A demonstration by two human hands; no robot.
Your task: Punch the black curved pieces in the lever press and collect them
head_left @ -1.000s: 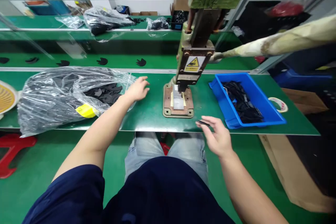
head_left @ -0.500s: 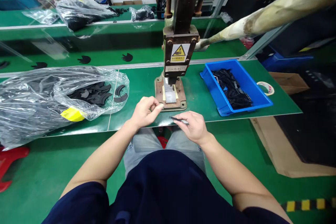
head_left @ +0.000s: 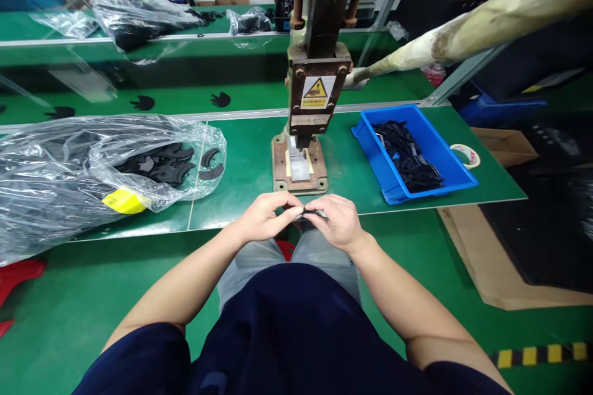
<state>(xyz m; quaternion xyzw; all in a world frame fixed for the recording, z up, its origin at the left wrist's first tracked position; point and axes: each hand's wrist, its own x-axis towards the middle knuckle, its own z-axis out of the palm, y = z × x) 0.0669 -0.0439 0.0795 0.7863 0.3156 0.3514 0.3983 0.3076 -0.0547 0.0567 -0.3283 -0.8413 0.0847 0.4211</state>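
My left hand (head_left: 266,217) and my right hand (head_left: 337,220) meet at the table's front edge, just in front of the hand press. Together they pinch a small thin black piece (head_left: 313,214) between their fingertips. The press (head_left: 317,83) stands upright on its rusty base plate (head_left: 299,168), a yellow warning label on its head. A clear plastic bag (head_left: 88,166) full of black curved parts lies to my left. A blue bin (head_left: 412,151) with black parts sits to my right.
The press's long wrapped lever (head_left: 486,18) reaches out to the upper right. A roll of tape (head_left: 466,155) lies beside the bin. Loose black parts (head_left: 220,99) sit on the belt behind; more bags on the far table. A cardboard box (head_left: 504,143) stands at the right.
My left hand came back from the bag to the table's front edge and joined my right hand on the black piece. The view dropped and shifted slightly.
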